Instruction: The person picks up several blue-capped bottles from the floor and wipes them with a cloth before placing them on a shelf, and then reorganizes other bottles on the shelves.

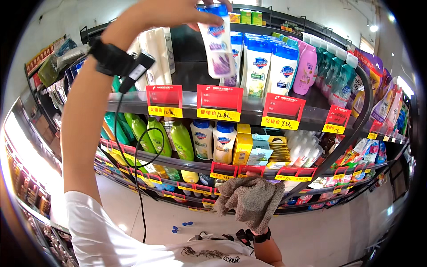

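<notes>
Above the upper shelf, my left hand grips a white Safeguard body wash bottle with a blue cap and a lavender picture. The bottle tilts slightly, in front of a gap beside similar white Safeguard bottles standing in rows. A brown-grey terry cloth is draped over my right hand, which holds it low, in front of the lower shelves. The cloth hides most of that hand; only the wrist side shows plainly. Pale bottles stand to the left of the gap, partly behind my left forearm.
Red and yellow price tags line the shelf edge. Pink bottles and teal pump bottles stand at right. Green bottles fill part of the shelf below. A black cable hangs from my left wrist. Small blue-and-white objects lie on the floor.
</notes>
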Available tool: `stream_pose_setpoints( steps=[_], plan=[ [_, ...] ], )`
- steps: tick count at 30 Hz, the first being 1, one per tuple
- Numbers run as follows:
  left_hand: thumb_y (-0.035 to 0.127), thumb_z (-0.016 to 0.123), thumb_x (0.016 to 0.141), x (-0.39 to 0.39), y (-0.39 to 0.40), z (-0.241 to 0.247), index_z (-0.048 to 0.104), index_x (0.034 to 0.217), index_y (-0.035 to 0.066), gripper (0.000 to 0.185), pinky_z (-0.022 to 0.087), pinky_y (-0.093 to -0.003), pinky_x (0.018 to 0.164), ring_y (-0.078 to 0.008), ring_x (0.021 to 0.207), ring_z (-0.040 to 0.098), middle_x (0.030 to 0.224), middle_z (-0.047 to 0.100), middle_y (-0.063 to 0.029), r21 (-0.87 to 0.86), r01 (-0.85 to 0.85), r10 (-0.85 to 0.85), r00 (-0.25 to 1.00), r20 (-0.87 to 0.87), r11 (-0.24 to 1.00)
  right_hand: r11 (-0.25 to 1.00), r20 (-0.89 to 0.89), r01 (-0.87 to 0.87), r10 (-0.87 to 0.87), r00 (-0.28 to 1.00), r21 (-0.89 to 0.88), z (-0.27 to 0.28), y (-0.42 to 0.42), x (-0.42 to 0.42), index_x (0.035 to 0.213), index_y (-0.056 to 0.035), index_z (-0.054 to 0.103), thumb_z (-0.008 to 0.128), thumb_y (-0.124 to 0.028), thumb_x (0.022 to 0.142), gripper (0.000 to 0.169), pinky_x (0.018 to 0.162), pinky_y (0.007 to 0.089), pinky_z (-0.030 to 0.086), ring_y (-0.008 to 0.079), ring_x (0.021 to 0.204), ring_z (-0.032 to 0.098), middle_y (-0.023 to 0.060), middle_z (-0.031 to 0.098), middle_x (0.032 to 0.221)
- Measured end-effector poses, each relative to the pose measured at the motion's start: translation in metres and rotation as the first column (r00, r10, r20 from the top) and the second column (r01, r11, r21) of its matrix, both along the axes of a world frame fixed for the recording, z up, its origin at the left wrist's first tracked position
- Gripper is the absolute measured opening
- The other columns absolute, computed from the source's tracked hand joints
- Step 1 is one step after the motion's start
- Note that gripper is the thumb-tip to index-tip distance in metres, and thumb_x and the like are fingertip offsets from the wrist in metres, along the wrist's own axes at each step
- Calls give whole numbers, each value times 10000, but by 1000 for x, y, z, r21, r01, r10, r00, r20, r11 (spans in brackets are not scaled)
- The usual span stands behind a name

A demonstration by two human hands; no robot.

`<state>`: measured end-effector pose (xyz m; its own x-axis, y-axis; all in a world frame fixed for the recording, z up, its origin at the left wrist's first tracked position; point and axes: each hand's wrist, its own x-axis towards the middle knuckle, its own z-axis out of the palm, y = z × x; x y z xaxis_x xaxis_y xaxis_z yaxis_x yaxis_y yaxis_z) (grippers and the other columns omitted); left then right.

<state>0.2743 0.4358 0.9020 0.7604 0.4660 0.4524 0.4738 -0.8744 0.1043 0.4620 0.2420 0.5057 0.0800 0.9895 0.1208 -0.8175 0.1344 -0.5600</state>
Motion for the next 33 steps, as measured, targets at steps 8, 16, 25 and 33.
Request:
stream_pose_setpoints(
  steps=[8, 16, 25, 33],
  plan=[
    [413, 648, 975, 28, 38, -55, 583, 1381, 113, 509, 419, -425, 1087, -344, 1264, 551, 1339, 562, -154, 217, -21, 43, 994, -98, 976, 979, -28, -199, 198, 980, -39, 0, 10, -16, 1078, 86, 569, 535, -415, 1017, 506, 698, 376, 541, 300, 737, 658, 214, 652, 929],
    [385, 667, 958, 36, 55, -68, 573, 1381, 96, 521, 432, -423, 1074, -339, 1253, 572, 1319, 601, -169, 205, 28, -24, 999, -22, 978, 729, 477, -684, 592, 649, 25, -59, 69, 22, 1096, 128, 524, 455, -505, 1027, 641, 663, 356, 527, 333, 787, 645, 249, 633, 938],
    [371, 702, 937, 36, 67, -66, 590, 1364, 42, 551, 461, -402, 1042, -326, 1222, 602, 1297, 632, -185, 204, 57, -63, 998, 21, 977, 667, -543, -745, 632, 553, 17, -81, 30, 2, 1162, 26, 539, 486, -422, 1044, 466, 694, 341, 576, 227, 912, 619, 142, 610, 978],
    [377, 771, 852, 26, 60, -70, 606, 1379, 115, 612, 498, -372, 901, -257, 1012, 614, 1211, 569, -130, 216, 48, -52, 999, 12, 975, 545, -905, -830, 402, 136, 117, -92, 30, -2, 1212, -94, 572, 509, -346, 1058, 302, 718, 346, 632, 125, 1010, 591, 8, 590, 1015]
  ],
)
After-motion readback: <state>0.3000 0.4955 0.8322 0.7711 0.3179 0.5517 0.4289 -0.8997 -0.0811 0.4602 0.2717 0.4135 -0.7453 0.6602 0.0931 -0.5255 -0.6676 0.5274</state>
